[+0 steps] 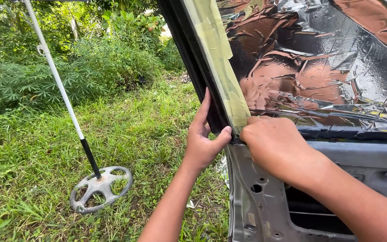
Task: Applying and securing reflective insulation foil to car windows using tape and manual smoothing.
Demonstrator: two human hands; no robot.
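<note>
A bare grey car door [265, 192] stands open in front of me, its window covered with crinkled silver foil [319, 58]. A strip of yellowish masking tape [220, 54] runs down the black window frame [193, 62]. My left hand [204, 136] wraps the outer edge of the frame, thumb pressed at the tape's lower end. My right hand [274, 143] is curled into a fist at the lower corner of the window, fingertips pressing on the end of the tape.
A white and black pole [59, 85] leans up from a grey wheel-shaped base [100, 188] on the grass at lower left. Thick green bushes [68, 58] fill the background. The door panel has round holes and a cut-out opening [310, 215].
</note>
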